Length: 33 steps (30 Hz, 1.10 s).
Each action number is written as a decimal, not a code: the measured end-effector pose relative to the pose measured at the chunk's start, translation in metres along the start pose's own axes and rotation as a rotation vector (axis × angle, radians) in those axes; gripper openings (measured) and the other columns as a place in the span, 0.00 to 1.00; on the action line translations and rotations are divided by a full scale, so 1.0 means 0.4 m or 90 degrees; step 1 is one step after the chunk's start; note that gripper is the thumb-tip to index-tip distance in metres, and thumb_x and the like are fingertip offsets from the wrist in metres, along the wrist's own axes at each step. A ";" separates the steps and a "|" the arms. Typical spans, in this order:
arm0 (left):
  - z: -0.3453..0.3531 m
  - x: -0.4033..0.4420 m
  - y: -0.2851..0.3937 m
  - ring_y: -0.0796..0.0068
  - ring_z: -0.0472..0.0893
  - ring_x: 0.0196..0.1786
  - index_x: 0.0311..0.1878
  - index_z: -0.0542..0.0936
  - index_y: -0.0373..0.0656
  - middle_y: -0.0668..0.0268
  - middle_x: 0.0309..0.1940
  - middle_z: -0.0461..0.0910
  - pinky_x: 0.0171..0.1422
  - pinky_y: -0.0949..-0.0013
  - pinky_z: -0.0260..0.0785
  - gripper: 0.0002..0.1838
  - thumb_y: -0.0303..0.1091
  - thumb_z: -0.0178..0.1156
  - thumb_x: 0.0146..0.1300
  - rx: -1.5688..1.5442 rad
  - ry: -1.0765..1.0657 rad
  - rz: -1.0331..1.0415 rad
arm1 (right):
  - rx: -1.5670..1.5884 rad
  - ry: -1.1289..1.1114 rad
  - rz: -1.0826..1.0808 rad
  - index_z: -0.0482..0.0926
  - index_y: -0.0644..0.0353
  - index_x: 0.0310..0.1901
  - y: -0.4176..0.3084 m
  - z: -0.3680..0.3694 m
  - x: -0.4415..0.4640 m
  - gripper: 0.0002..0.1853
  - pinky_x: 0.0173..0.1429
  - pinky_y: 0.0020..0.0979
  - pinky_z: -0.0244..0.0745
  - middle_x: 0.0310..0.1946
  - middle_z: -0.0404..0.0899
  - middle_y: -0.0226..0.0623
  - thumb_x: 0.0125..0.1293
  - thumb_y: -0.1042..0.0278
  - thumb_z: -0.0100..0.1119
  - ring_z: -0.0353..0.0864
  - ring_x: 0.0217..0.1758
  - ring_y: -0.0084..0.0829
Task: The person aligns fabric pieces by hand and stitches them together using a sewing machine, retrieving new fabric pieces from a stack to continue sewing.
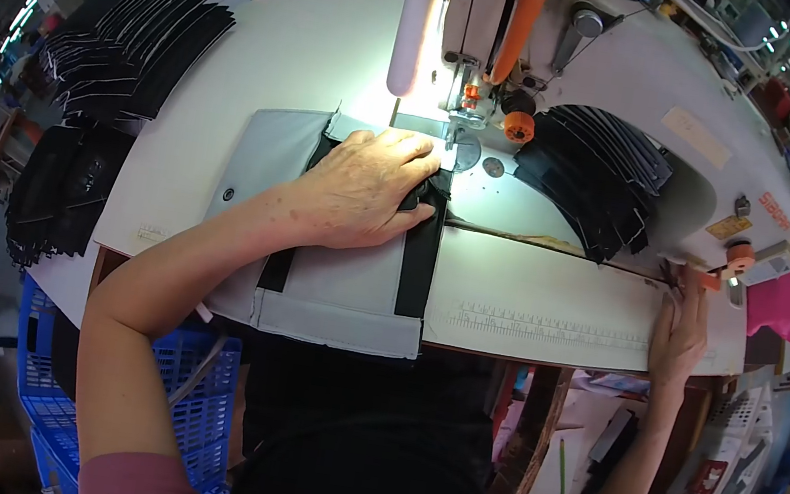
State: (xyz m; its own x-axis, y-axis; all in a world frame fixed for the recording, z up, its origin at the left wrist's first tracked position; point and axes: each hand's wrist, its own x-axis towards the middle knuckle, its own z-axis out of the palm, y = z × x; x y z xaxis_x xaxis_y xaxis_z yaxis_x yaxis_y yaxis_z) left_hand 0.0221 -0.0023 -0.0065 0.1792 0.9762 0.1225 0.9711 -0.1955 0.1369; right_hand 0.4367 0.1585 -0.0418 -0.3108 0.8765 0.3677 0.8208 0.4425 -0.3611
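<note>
My left hand rests on a grey and black fabric panel, close to the needle of a sewing machine. Its thumb and forefinger curve round a dark fold of the panel near the right edge. The panel's upper edge reaches the lit area by the presser foot. At the right end of the machine bed, my right hand has its fingers up by an orange lever. A small dark thing shows at those fingertips, too small to name; whether they press the lever I cannot tell.
Stacks of black fabric pieces lie at the left of the white table. Another stack sits under the machine arm. A blue crate stands below the front edge, and a white perforated basket is at lower right.
</note>
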 end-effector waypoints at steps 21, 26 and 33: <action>0.089 -0.006 -0.012 0.59 0.73 0.45 0.37 0.77 0.41 0.60 0.40 0.74 0.53 0.58 0.68 0.17 0.46 0.67 0.60 0.054 0.279 0.060 | 0.259 -0.128 -0.682 0.80 0.59 0.50 -0.527 0.231 0.150 0.17 0.44 0.32 0.75 0.41 0.82 0.36 0.57 0.80 0.63 0.81 0.38 0.36; 0.086 -0.004 -0.006 0.59 0.73 0.44 0.36 0.77 0.41 0.60 0.40 0.74 0.52 0.58 0.68 0.17 0.46 0.68 0.59 0.054 0.287 0.073 | 0.264 -0.129 -0.670 0.80 0.58 0.46 -0.536 0.230 0.139 0.14 0.39 0.31 0.73 0.36 0.80 0.33 0.58 0.80 0.62 0.78 0.33 0.35; 0.056 -0.037 0.027 0.58 0.74 0.42 0.40 0.77 0.43 0.60 0.38 0.75 0.52 0.58 0.68 0.18 0.44 0.70 0.56 0.025 0.306 0.088 | 0.253 -0.109 -0.625 0.80 0.57 0.45 -0.521 0.276 0.172 0.10 0.37 0.34 0.71 0.35 0.78 0.34 0.61 0.77 0.60 0.77 0.32 0.37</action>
State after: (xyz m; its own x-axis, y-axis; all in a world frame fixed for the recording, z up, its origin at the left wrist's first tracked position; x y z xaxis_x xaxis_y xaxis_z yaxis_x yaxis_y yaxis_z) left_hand 0.0334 -0.0167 -0.0289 0.2232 0.7858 0.5767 0.9503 -0.3073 0.0509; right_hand 0.1915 0.1477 -0.0357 -0.8379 0.1047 0.5357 -0.0300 0.9711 -0.2368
